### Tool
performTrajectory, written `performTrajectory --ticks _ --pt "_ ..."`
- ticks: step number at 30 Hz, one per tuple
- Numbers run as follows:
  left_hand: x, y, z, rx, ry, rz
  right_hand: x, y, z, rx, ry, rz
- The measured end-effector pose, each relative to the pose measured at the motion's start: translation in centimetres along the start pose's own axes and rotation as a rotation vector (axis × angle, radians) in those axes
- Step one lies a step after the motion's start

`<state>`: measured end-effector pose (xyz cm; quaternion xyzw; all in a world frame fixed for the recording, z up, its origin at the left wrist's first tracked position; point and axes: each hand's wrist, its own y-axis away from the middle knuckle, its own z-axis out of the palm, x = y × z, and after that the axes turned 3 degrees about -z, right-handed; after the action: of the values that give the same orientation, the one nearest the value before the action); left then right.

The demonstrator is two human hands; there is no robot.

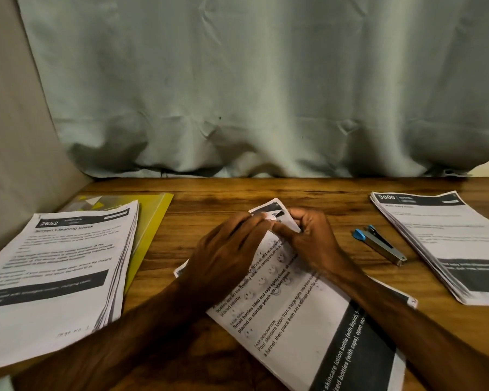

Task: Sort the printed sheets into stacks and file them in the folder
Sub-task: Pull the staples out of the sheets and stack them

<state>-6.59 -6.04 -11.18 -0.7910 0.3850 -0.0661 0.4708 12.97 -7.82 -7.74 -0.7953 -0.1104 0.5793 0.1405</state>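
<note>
A small set of printed sheets [302, 314] lies slanted on the wooden table [266, 190] in front of me. My left hand [226, 249] rests on its upper part, fingertips at the top corner. My right hand [311, 235] pinches that same top corner, which is lifted and bent. A thick stack of sheets headed 2652 [54, 272] lies at the left, on top of a yellow folder [150, 221]. Another stack headed 3800 [446, 244] lies at the right.
A stapler with a blue end [378, 244] lies between the middle sheets and the right stack. A pale green cloth [251, 94] hangs behind the table's far edge. A beige wall [9, 165] borders the left side.
</note>
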Motion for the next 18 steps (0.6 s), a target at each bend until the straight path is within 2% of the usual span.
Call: performTrajectory --ticks 5,7,9,18 --pt "0.3 -1.9 -0.6 0.044 0.2 -0.34 0.6 -0.3 0.3 -0.008 0.113 -0.082" --pt "0.2 -2.6 -1.0 0.018 0.26 -0.519 0.6 -0.3 0.4 -0.011 0.133 -0.098" --pt "-0.1 -2.6 -1.0 -0.01 0.29 -0.605 0.5 -0.3 0.5 -0.016 0.145 -0.117" --pt "-1.4 -2.1 -0.6 0.016 0.102 -0.303 0.9 -0.5 0.9 -0.015 0.135 -0.119"
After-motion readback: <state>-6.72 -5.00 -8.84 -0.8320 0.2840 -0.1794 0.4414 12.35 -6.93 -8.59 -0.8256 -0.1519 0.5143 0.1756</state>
